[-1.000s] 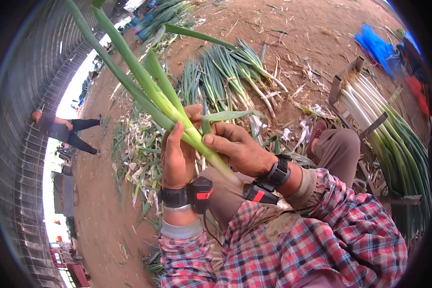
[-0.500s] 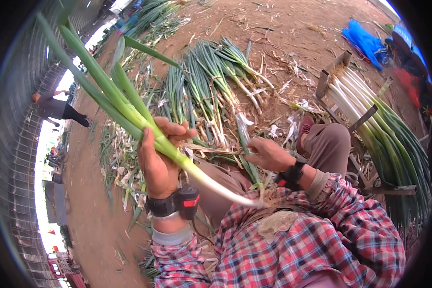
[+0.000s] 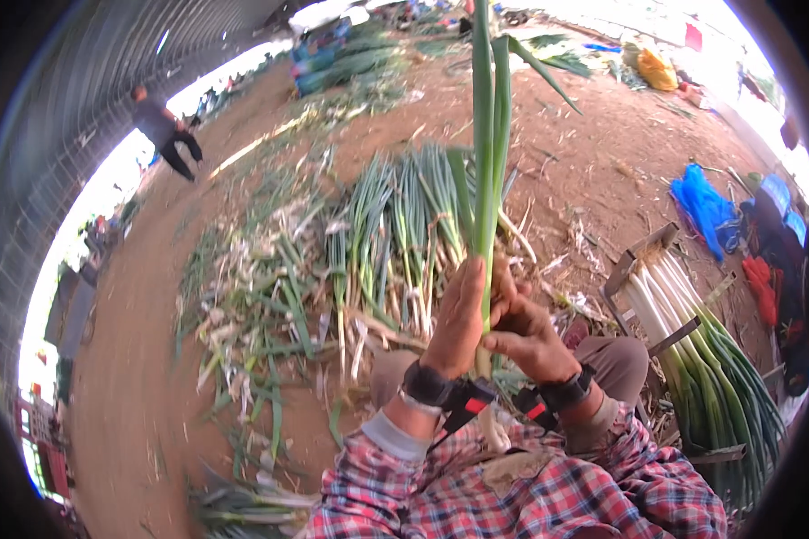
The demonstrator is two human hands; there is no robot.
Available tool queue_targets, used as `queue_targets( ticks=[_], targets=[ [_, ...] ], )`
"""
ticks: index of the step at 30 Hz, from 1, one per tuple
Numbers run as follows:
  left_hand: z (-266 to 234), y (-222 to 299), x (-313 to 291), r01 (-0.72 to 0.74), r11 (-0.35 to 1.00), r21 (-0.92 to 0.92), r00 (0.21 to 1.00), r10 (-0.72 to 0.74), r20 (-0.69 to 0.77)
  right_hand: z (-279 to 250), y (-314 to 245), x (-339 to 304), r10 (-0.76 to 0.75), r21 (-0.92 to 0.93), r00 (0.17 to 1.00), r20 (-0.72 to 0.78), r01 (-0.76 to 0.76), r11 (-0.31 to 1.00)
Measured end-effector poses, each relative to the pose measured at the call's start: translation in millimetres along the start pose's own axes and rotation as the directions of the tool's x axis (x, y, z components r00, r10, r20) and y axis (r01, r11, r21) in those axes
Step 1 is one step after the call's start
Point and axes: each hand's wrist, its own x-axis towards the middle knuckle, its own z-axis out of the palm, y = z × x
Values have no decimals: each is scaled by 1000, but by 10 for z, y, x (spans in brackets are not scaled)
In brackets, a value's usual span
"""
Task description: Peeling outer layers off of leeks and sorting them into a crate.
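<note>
A long green onion (image 3: pixel 484 180) stands nearly upright in front of me, leaves up and its pale root end down by my lap. My left hand (image 3: pixel 456 323) is wrapped round the stalk from the left side. On the other side my right hand (image 3: pixel 532 337) has its fingers and thumb bent in against the same stalk, at the level of the left hand. The fingertips partly cover the stalk there, so whether a loose leaf is pinched between them is hidden. One leaf folds over sharply to the right near the top.
Bunches of green onions (image 3: pixel 395 225) lie ahead on the dirt, with stripped leaves (image 3: pixel 243 332) to their left. At my right a metal frame (image 3: pixel 672 338) holds stacked green onions (image 3: pixel 724 386). Beyond lie blue plastic (image 3: pixel 699 205) and a red cloth-like item (image 3: pixel 761 289). A person (image 3: pixel 160 126) walks far left.
The green onion has swung from a leftward slant to nearly upright. My right hand, formerly apart from it, has come in to the stalk beside my left hand. The view has shifted too.
</note>
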Motion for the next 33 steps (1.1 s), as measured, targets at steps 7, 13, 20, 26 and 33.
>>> queue_targets(
  ticks=[7, 13, 20, 26, 33],
  targets=[
    [-7, 15, -25, 50, 983, -177, 997, -59, -46, -2, -21, 66, 120, 18, 993, -4, -120, 993],
    [-162, 161, -139, -80, 993, 90, 986, 93, -142, 69, 83, 136, 183, -71, 979, 95, -177, 982],
    [-202, 156, -76, -84, 996, -12, 996, 83, -11, 104, 34, 232, 98, 100, 987, 125, -111, 989],
    [-170, 235, -160, -158, 986, -53, 984, 153, -87, 129, 65, 343, 144, 36, 945, 294, -162, 986],
    [-339, 335, -249, -103, 992, -77, 990, 95, -101, 224, 68, 274, 162, 14, 967, 197, -168, 986]
  ],
)
